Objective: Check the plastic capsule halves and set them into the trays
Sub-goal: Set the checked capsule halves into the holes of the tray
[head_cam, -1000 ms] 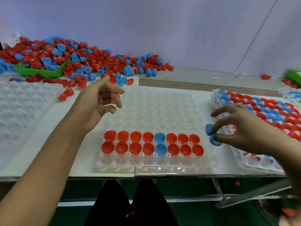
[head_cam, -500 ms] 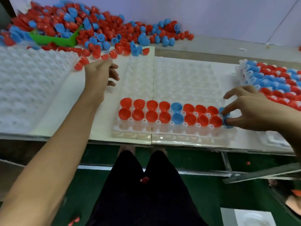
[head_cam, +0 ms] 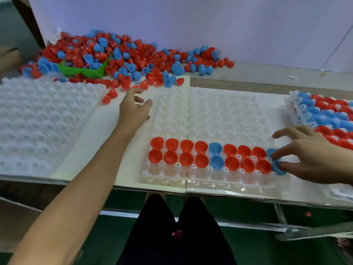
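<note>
A clear plastic tray [head_cam: 219, 119] lies in front of me with two rows of red and blue capsule halves [head_cam: 193, 155] near its front edge. My right hand [head_cam: 313, 155] pinches two blue capsule halves [head_cam: 277, 165] at the right end of those rows, pressing them into the tray. My left hand [head_cam: 135, 109] reaches with loosely spread fingers toward the loose heap of red and blue halves [head_cam: 124, 56] at the back left and holds nothing.
A green bin [head_cam: 84, 70] sits half buried in the heap. A stack of empty white trays [head_cam: 38, 123] lies at the left. A filled tray [head_cam: 328, 115] stands at the right edge. One red half [head_cam: 176, 233] rests on my lap.
My right hand has carried the two blue halves left and down onto the tray's right end. My left hand has stretched farther toward the heap. The camera has tilted downward.
</note>
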